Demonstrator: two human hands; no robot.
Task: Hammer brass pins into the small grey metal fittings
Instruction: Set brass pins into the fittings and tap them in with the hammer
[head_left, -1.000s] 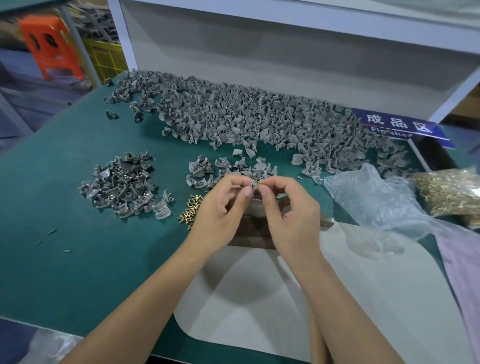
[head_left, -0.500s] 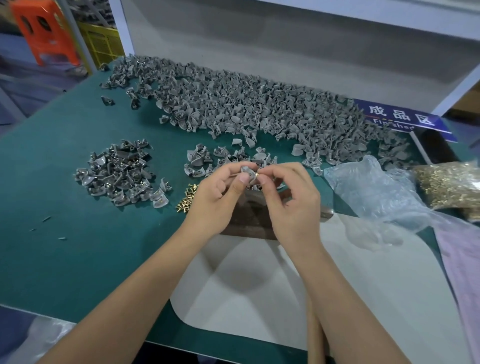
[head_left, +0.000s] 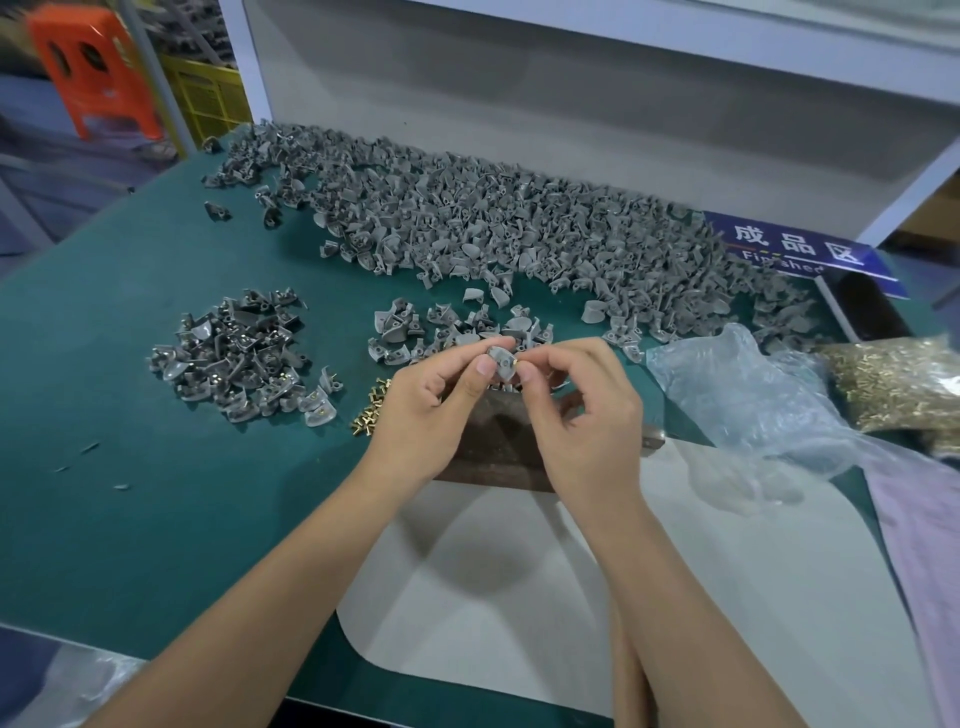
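My left hand (head_left: 431, 410) pinches a small grey fitting (head_left: 502, 362) between thumb and forefinger above a dark rusty block (head_left: 493, 441). My right hand (head_left: 582, 415) meets it from the right, its fingertips on a brass pin (head_left: 516, 358) at the fitting's edge. A few loose brass pins (head_left: 370, 406) lie on the green mat just left of my left hand. A long heap of grey fittings (head_left: 493, 223) covers the back of the table. A small cluster of fittings (head_left: 447, 327) sits right behind my hands, and a separate pile (head_left: 244, 353) lies to the left.
A crumpled clear plastic bag (head_left: 743, 389) lies to the right, with a mass of brass pins (head_left: 898, 384) beyond it. A blue sign (head_left: 800, 249) stands at the back right. A white sheet (head_left: 519, 597) covers the mat under my forearms. A wooden handle (head_left: 628, 691) shows under my right forearm.
Both hands stay together over the block; the fitting has been turned so its flat face shows, with the pin at its right edge. The camera has tilted slightly.
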